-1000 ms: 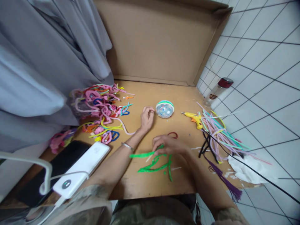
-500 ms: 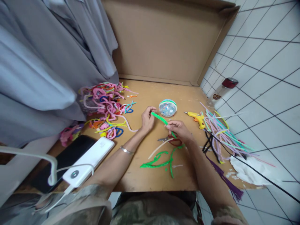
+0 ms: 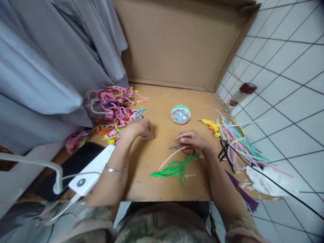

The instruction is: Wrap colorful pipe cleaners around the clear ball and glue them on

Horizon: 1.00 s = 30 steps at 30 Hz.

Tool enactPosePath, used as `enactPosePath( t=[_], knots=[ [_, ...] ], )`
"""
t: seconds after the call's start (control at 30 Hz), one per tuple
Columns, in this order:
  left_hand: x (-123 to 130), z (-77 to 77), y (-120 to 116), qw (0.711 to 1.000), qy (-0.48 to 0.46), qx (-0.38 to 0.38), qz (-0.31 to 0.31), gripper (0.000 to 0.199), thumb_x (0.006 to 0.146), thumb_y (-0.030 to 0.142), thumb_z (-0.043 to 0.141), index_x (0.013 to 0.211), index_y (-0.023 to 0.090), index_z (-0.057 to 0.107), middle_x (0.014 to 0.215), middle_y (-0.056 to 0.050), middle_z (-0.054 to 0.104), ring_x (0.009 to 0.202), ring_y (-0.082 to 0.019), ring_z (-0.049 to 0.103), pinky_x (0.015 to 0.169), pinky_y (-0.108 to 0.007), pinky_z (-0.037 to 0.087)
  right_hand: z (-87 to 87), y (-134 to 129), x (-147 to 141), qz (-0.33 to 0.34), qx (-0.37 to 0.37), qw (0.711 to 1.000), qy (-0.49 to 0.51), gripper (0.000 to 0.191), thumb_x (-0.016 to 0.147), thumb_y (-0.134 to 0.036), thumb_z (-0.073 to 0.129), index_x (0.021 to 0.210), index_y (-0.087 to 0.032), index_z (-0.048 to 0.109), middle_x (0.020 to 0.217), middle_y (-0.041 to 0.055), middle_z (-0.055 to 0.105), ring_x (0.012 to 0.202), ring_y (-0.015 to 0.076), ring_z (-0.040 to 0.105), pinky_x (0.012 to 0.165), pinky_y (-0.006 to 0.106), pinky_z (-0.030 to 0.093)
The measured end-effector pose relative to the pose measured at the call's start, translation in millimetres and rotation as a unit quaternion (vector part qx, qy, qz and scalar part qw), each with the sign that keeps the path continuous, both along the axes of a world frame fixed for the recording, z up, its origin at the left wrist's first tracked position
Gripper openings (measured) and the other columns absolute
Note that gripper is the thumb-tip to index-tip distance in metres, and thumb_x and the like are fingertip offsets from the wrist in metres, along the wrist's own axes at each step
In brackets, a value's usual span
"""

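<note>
at the wooden table (image 3: 152, 190), my left hand (image 3: 141, 129) bends over a pink pipe cleaner (image 3: 146, 137), its fingers curled in; from my remote seat, i cannot tell whether they are clamped on the stem. my right hand (image 3: 192, 139) hovers or rests just above the red-handled scissors (image 3: 188, 150), palm down, no item showing in its fingers, and i cannot tell whether thumb and fingertips meet. nearer me than that right hand lie the green pipe cleaners (image 3: 172, 169), crossed in a loose heap, with a cream strip (image 3: 168, 158) beside them. beyond both hands and between them sits a clear round container (image 3: 180, 115), a green and pale band over its top. to the right of my right hand, a yellow glue gun (image 3: 212, 127) lies beside a spread of pastel pipe cleaners (image 3: 234, 143), with a purple tassel (image 3: 241, 192) and white tissue (image 3: 265, 182) closer to me. left of my left hand, a multicolored tangle of pipe cleaners (image 3: 111, 103) piles up, with a white power bank (image 3: 87, 177) nearer me.
</note>
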<state>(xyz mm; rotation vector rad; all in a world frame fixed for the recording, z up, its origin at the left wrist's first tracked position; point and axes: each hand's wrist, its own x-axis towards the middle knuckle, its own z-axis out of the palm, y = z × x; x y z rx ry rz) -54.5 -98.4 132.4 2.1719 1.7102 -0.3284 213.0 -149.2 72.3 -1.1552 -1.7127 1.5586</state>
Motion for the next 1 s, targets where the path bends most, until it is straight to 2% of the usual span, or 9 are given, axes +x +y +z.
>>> enactPosePath(
  t=[0.17,0.27,0.33,0.4,0.5,0.63,0.73,0.83,1.0],
  knots=[
    [-1,-24.3,1,0.999,0.039,-0.014,0.007,0.015,0.061,0.024,0.067,0.074,0.021,0.075,0.084,-0.008,0.076,0.075,-0.023,0.067,0.063,-0.027,0.042,-10.9,1,-2,-0.039,-0.012,0.999,0.007,0.042,0.069,-0.049,0.079,0.095,-0.016,0.078,0.079,0.0019,0.069,0.068,0.0122,0.057,0.062,0.023,0.043],
    [-3,-32.2,1,0.999,0.04,-0.019,0.007,0.006,0.063,0.021,0.064,0.065,0.019,0.07,0.077,-0.009,0.075,0.069,-0.022,0.065,0.059,-0.026,0.04,-15.7,0,-7,-0.052,-0.007,0.998,0.025,0.043,0.07,-0.049,0.078,0.097,-0.015,0.077,0.075,0.0011,0.068,0.065,0.0118,0.055,0.059,0.024,0.042],
    [-1,-36.8,1,1.0,0.012,-0.005,-0.017,0.009,0.067,0.023,0.061,0.065,0.018,0.068,0.072,-0.009,0.072,0.064,-0.02,0.062,0.057,-0.026,0.038,-17.5,0,-10,-0.06,0.004,0.997,0.038,0.041,0.071,-0.048,0.078,0.097,-0.016,0.076,0.074,0.001,0.067,0.065,0.0122,0.055,0.059,0.024,0.043],
    [5,-40.2,1,0.996,-0.075,0.019,-0.054,0.014,0.074,0.026,0.056,0.07,0.017,0.067,0.07,-0.007,0.07,0.061,-0.017,0.058,0.057,-0.025,0.037,-18.7,0,-13,-0.077,0.014,0.996,0.053,0.039,0.071,-0.046,0.078,0.097,-0.017,0.076,0.075,0.0008,0.068,0.067,0.0122,0.056,0.06,0.024,0.044],
    [22,-38.9,3,0.957,-0.264,0.068,-0.1,0.021,0.083,0.025,0.045,0.084,0.016,0.064,0.07,-0.004,0.066,0.059,-0.013,0.052,0.059,-0.024,0.038,-20.4,4,-15,-0.133,0.038,0.987,0.087,0.038,0.073,-0.046,0.077,0.1,-0.019,0.075,0.078,-0.0002,0.068,0.068,0.0113,0.057,0.065,0.025,0.046],
    [53,-26.0,8,0.903,-0.387,0.076,-0.169,0.018,0.085,0.028,0.048,0.081,0.016,0.06,0.066,0.0,0.06,0.061,-0.012,0.05,0.062,-0.023,0.037,-21.9,8,-15,-0.206,0.084,0.964,0.146,0.039,0.076,-0.052,0.073,0.102,-0.022,0.074,0.082,0.0008,0.07,0.068,0.0109,0.058,0.066,0.026,0.047],
    [72,-22.2,13,0.888,-0.413,0.053,-0.197,0.011,0.083,0.022,0.05,0.08,0.016,0.059,0.067,0.001,0.059,0.062,-0.011,0.05,0.061,-0.022,0.037,-20.8,9,-14,-0.25,0.115,0.946,0.172,0.036,0.075,-0.054,0.073,0.09,-0.022,0.074,0.079,0.0015,0.07,0.065,0.0111,0.057,0.063,0.026,0.046],
    [84,-27.6,15,0.881,-0.422,0.053,-0.208,0.006,0.081,0.017,0.051,0.082,0.017,0.057,0.069,0.002,0.058,0.064,-0.011,0.05,0.061,-0.023,0.036,-20.4,10,-13,-0.276,0.125,0.939,0.162,0.034,0.071,-0.054,0.077,0.075,-0.021,0.071,0.066,-0.0004,0.065,0.059,0.0108,0.054,0.059,0.025,0.044],
    [88,-33.5,12,0.87,-0.43,0.079,-0.229,0.005,0.086,0.02,0.051,0.09,0.019,0.051,0.077,0.001,0.059,0.07,-0.013,0.053,0.066,-0.023,0.039,-22.9,12,-13,-0.258,0.058,0.95,0.165,0.038,0.065,-0.056,0.08,0.075,-0.021,0.068,0.061,-0.0021,0.063,0.054,0.0097,0.052,0.053,0.023,0.042]
  ],
)
